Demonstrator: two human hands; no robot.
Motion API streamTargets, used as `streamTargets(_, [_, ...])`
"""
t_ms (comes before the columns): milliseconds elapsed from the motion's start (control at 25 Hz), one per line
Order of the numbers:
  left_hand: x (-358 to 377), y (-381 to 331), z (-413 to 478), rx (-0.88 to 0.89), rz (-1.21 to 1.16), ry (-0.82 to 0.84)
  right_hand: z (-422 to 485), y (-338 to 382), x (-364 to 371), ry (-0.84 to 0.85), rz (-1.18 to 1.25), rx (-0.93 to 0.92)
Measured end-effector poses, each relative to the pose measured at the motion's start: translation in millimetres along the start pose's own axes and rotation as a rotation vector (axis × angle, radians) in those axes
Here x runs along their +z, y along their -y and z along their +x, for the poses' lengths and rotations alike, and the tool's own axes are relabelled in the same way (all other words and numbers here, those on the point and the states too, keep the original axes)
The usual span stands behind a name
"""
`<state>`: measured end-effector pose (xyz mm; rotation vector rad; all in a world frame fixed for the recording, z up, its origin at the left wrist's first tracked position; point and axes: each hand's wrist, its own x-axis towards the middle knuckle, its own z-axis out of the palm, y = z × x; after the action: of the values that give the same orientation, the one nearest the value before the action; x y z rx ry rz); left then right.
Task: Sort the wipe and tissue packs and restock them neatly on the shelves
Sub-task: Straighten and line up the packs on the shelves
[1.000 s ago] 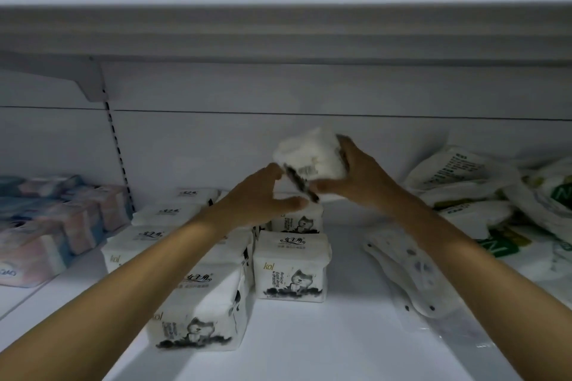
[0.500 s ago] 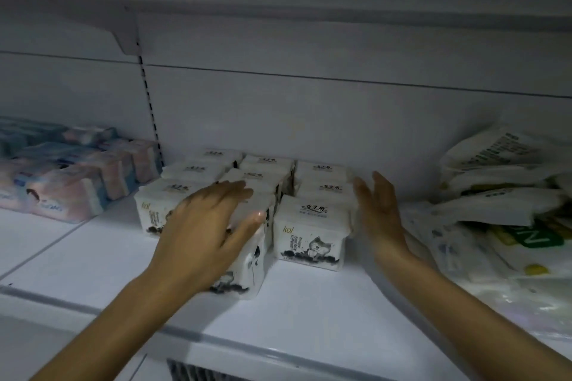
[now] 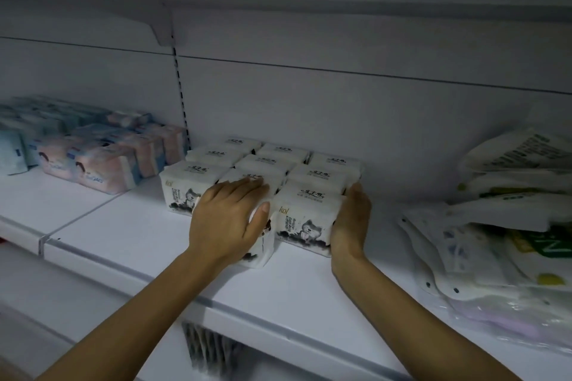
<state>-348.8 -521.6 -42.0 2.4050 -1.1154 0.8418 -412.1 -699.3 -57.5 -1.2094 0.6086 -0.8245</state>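
Note:
Several white tissue packs (image 3: pixel 272 164) printed with a dog drawing stand in three rows on the white shelf (image 3: pixel 130 226). My left hand (image 3: pixel 229 216) lies flat with straight fingers on the front pack of the middle row (image 3: pixel 263 247), which sticks out towards me. The right-hand front pack (image 3: pixel 306 219) has my right hand (image 3: pixel 351 223) pressed flat against its right side.
Pink and blue wipe packs (image 3: pixel 102 164) fill the shelf to the left. A loose heap of white and green plastic packs (image 3: pixel 510 210) lies at the right. Another shelf hangs overhead. Striped packs (image 3: pixel 210 346) show on the level below the shelf edge.
A second ago both hands held one white pack in the air. It now stands among the rows, and both hands have come down onto the front packs, the right closing in against the side.

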Motion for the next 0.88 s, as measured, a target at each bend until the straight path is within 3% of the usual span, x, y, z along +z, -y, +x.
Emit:
streamTargets(80, [-2.3, -0.7, -0.7, -0.004, 0.009, 0.017, -10.3, 1.5, -8.5, 0.000, -0.225, -0.427])
streamTargets(200, [-5.8, 1.0, 0.7, 0.028, 0.030, 0.088, -8.0, 4.0, -18.0, 0.121, -0.975, -1.072])
streamTargets(240, [-7.9, 1.8, 2.3, 0.034, 0.011, 0.124, -5.9, 3.4, -18.4, 0.171, -1.112, -1.163])
streamTargets(360, [-28.2, 9.2, 12.6, -0.112, -0.348, 0.263, -12.2, 25.3, -5.6, 0.301, -1.435, -1.028])
streamTargets(440, [-44.6, 16.9, 20.5, -0.182, -0.573, 0.296, -21.7, 46.2, 7.0, 0.288, -1.489, -0.937])
streamTargets(600, [-79.6, 60.9, 4.8, -0.074, -0.480, 0.142, -69.0, 67.9, 56.8, 0.198, -1.185, -0.854])
streamTargets(720, [-102.1, 121.6, -37.2, -0.041, -0.402, 0.136, -117.7, 53.4, 115.5, 0.349, -1.077, -0.868])
streamTargets(880, [-127.4, 212.9, -91.3, -0.068, -0.278, 0.138, -170.2, 19.5, 200.7, 0.497, -1.143, -0.845])
